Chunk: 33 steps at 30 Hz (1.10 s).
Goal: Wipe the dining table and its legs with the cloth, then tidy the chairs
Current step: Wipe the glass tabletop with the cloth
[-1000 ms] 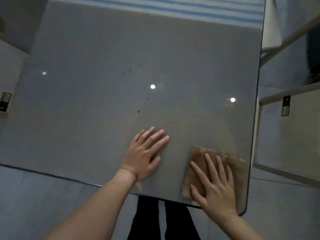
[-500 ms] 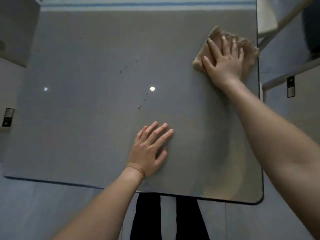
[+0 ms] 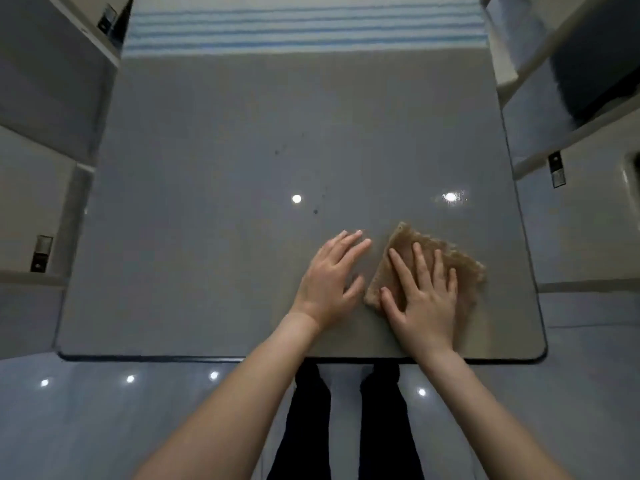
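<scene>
The dining table (image 3: 214, 258) has a glossy grey top that fills the middle of the view. A tan cloth (image 3: 464, 268) lies flat on its near right part. My right hand (image 3: 424, 299) presses flat on the cloth with fingers spread. My left hand (image 3: 329, 282) rests palm down on the bare tabletop just left of the cloth, holding nothing. A few dark specks (image 3: 315, 212) dot the top near the centre.
White chair frames stand at the left (image 3: 45, 254) and at the right (image 3: 554, 161) of the table. A blue-striped surface (image 3: 304, 32) lies past the far edge. My dark-trousered legs (image 3: 346, 427) stand on a shiny tiled floor at the near edge.
My right hand has dragged the cloth from the table's far right corner back toward the near right part. My left hand stayed flat on the top.
</scene>
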Motion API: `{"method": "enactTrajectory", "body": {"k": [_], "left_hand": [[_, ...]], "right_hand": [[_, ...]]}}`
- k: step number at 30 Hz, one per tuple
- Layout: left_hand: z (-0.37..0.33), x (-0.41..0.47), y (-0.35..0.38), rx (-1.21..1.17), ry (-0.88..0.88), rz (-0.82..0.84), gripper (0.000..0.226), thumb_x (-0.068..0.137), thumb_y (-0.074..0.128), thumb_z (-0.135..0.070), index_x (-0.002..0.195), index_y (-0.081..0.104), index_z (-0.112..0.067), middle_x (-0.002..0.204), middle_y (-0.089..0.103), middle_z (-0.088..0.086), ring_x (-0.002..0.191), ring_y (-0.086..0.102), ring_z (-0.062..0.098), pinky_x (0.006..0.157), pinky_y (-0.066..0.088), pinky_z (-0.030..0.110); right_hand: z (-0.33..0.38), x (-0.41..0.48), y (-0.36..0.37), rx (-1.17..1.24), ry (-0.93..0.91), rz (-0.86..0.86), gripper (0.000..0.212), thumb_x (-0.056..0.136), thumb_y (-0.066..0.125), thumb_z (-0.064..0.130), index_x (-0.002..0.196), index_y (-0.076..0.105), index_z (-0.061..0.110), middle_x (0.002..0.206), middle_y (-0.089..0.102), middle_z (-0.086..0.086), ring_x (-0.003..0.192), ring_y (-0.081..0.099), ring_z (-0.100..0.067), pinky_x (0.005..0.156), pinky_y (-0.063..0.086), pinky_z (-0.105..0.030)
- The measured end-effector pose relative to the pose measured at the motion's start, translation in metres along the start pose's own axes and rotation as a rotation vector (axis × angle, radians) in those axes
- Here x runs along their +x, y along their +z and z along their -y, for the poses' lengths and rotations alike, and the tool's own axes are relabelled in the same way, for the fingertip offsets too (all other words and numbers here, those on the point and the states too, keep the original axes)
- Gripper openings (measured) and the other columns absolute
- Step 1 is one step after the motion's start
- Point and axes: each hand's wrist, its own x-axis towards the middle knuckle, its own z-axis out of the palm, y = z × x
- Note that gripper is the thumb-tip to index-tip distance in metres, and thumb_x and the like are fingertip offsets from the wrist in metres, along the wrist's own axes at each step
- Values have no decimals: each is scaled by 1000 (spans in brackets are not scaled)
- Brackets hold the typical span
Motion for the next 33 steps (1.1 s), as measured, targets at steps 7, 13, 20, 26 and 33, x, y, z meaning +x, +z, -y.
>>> {"method": "enactTrajectory", "body": {"k": [7, 13, 20, 26, 33], "left_hand": [[86, -21, -62, 229, -73, -129, 56, 86, 44, -33, 141, 42, -21, 148, 40, 0, 141, 29, 23, 118, 16, 39], [163, -1, -114, 384, -257, -158, 58, 86, 37, -38, 140, 43, -20, 147, 43, 4, 139, 32, 28, 115, 20, 46], [201, 22, -125, 386, -312, -184, 54, 88, 36, -39, 141, 40, -28, 148, 40, -2, 140, 29, 25, 115, 18, 45], [202, 23, -129, 367, -307, -195, 54, 87, 41, -36, 141, 42, -28, 146, 42, -5, 139, 32, 23, 114, 21, 44], [204, 24, -129, 361, -295, -235, 53, 86, 42, -34, 138, 46, -28, 144, 45, -5, 137, 35, 23, 115, 22, 45]], "right_hand": [[55, -32, 11, 23, -276, 46, 72, 82, 51, 55, 148, 30, 36, 157, 25, 9, 148, 10, -31, 116, 15, -55], [75, -25, 21, 28, -387, 65, 74, 84, 50, 62, 149, 30, 32, 157, 25, 13, 148, 14, -25, 115, 22, -53], [107, 98, 19, -39, -485, 31, 65, 91, 34, 65, 149, 28, 36, 156, 27, 11, 147, 18, -23, 116, 22, -50], [151, 288, 8, -39, -367, -33, 65, 90, 26, 66, 149, 24, 38, 157, 24, 12, 147, 17, -22, 118, 12, -46], [188, 449, -16, -43, -244, 84, 68, 88, 24, 68, 150, 13, 42, 160, 11, 15, 149, 2, -19, 119, 1, -45]]}}
